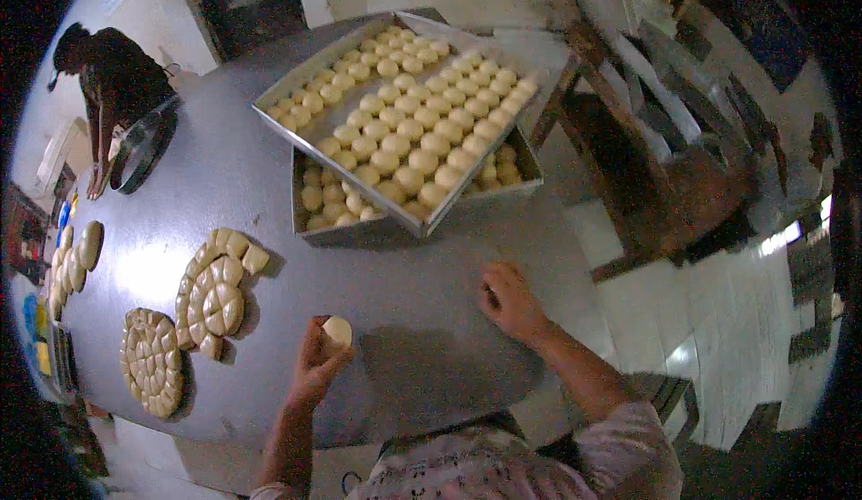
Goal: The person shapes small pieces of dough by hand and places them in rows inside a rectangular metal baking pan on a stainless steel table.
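Observation:
My left hand (pixel 316 362) is closed around a pale, round dough ball (pixel 337 331), held close to the near side of the metal table. To the right, my right hand (pixel 514 302) is curled into a loose fist over the table, a dark hollow showing between thumb and fingers and nothing visible inside. Left of my left hand lies a round of dough cut into pieces (pixel 151 361). Beside it sits a second, partly used cut round (pixel 215 289). Beyond my hands, a metal tray (pixel 338 171) of dough balls (pixel 409 179) rests crosswise on a lower tray (pixel 314 236), also filled with dough balls.
More dough pieces (pixel 76 262) lie at the table's far left edge. A person (pixel 117 78) leans over the table at the back left, by a round metal pan (pixel 139 154). A wooden structure (pixel 628 159) stands right of the table.

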